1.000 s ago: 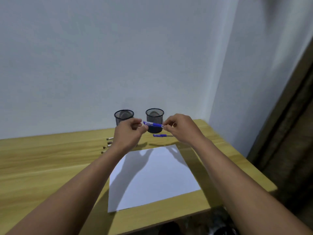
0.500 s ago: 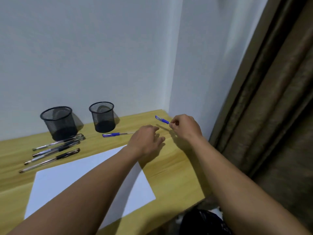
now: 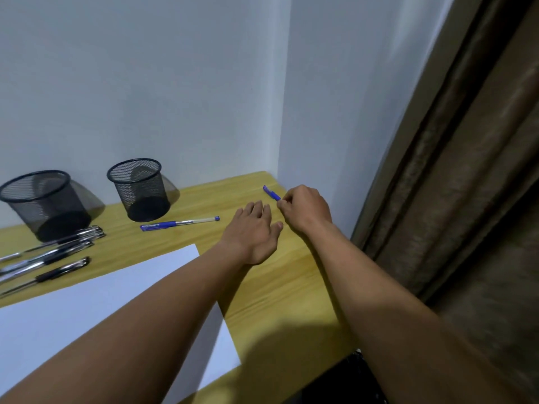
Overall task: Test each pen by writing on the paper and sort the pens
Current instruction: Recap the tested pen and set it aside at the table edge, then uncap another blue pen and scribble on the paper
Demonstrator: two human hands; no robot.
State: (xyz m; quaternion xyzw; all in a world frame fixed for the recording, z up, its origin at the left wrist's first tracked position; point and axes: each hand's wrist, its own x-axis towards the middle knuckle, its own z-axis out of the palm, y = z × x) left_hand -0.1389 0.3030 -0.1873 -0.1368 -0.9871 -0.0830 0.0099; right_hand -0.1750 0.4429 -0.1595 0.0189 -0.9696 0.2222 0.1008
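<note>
Barely begun: right hand (image 3: 306, 208) pinches a blue pen (image 3: 271, 194) at the desk's (image 3: 291, 287) far corner, left hand (image 3: 252, 231) spread flat. Paper (image 3: 87, 301) blank, mesh cups (image 3: 140, 188) apparently empty, black pens (image 3: 58, 252) unsorted.

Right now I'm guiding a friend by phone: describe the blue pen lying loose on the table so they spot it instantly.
On the yellow wooden table, find the right-hand black wire-mesh cup near the wall. Directly before it lies the blue-and-clear plastic pen, alone; the neighbouring pens, bunched further left, are black.
</note>
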